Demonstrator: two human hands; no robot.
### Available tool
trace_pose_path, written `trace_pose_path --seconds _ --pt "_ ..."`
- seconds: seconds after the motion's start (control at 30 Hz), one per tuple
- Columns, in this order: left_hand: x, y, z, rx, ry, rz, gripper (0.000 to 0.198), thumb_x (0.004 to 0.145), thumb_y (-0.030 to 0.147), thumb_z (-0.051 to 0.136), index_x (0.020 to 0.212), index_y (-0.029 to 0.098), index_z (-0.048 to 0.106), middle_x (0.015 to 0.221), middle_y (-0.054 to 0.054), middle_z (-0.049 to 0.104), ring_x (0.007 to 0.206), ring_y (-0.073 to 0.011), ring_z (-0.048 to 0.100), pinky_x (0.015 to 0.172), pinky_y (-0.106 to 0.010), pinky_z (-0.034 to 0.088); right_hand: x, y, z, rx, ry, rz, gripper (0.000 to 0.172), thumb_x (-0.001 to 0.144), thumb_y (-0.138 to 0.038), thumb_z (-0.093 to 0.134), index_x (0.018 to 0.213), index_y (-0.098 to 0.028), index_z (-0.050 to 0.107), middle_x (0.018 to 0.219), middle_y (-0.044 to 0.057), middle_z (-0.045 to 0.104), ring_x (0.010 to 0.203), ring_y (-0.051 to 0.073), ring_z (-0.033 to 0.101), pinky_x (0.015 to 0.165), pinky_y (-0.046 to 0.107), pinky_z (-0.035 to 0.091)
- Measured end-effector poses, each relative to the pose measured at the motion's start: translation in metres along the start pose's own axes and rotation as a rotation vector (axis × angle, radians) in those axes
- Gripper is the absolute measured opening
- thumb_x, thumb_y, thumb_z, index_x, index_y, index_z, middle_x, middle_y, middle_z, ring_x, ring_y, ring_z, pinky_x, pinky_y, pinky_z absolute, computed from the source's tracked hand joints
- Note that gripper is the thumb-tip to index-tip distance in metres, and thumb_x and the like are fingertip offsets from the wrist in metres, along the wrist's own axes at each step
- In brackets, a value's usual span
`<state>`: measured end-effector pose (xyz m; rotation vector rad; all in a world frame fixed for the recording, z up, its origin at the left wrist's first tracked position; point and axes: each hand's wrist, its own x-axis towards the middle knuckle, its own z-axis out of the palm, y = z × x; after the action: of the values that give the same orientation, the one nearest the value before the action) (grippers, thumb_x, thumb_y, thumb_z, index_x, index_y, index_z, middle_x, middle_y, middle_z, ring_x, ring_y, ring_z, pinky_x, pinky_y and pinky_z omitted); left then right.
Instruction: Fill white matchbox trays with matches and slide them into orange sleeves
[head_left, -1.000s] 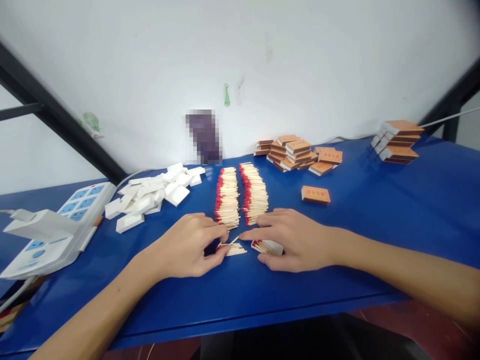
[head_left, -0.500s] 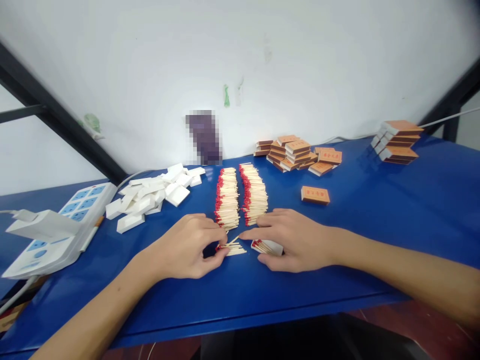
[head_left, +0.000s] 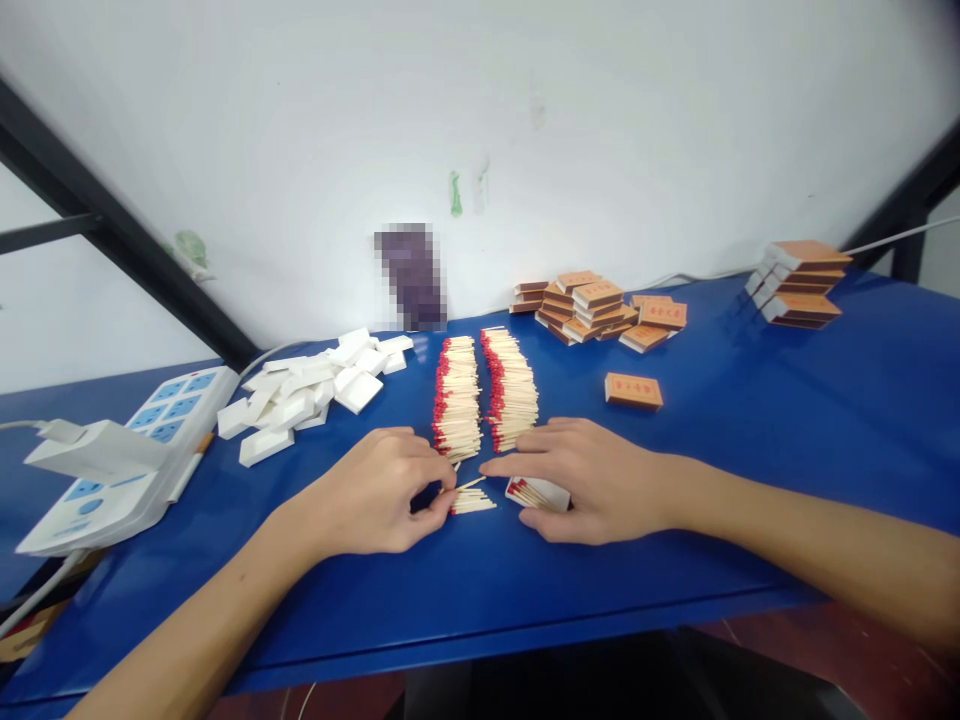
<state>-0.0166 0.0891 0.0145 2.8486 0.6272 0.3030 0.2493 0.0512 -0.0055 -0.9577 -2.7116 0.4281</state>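
My left hand (head_left: 375, 495) rests on the blue table (head_left: 750, 480), its thumb and fingers pinched on a small bundle of red-tipped matches (head_left: 471, 497). My right hand (head_left: 581, 478) lies just to the right, its forefinger stretched toward that bundle and its thumb and palm holding a white inner tray (head_left: 541, 494) with matches in it. Just beyond both hands lie two long rows of matches (head_left: 484, 392), heads to the left.
A heap of white inner trays (head_left: 311, 388) lies at the left, beside a white power strip (head_left: 124, 455) with a plug. Orange matchbox sleeves are piled at the back (head_left: 600, 306), stacked at the far right (head_left: 799, 282), and one lies alone (head_left: 634, 390).
The left thumb and fingers have closed a little tighter over the heads of the small bundle. The right hand has stayed in place.
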Motion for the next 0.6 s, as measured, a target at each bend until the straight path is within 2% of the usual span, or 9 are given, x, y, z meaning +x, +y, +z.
trace_pose_path --seconds 0.23,0.6 --pt "0.0 -0.0009 -0.0003 0.001 -0.005 -0.003 0.015 0.087 0.017 0.057 0.081 0.019 0.071 0.064 0.001 0.064 0.06 -0.0149 0.053 0.063 -0.03 0.038 0.0022 -0.0006 -0.0012 -0.016 -0.037 0.01 0.042 0.095 -0.041 0.054 0.134 -0.026 0.062 0.097 0.005 0.067 0.083 0.021 0.062 0.078 0.036 0.041" --pt "-0.0022 -0.0017 -0.0046 0.118 0.004 -0.02 0.013 0.085 0.023 0.053 0.075 0.019 0.061 0.062 0.001 0.058 0.056 -0.0152 0.052 0.059 -0.031 0.036 0.0005 0.0006 0.0 -0.018 -0.012 0.002 0.043 0.094 -0.04 0.055 0.134 -0.024 0.062 0.1 0.006 0.068 0.083 0.021 0.063 0.078 0.035 0.043"
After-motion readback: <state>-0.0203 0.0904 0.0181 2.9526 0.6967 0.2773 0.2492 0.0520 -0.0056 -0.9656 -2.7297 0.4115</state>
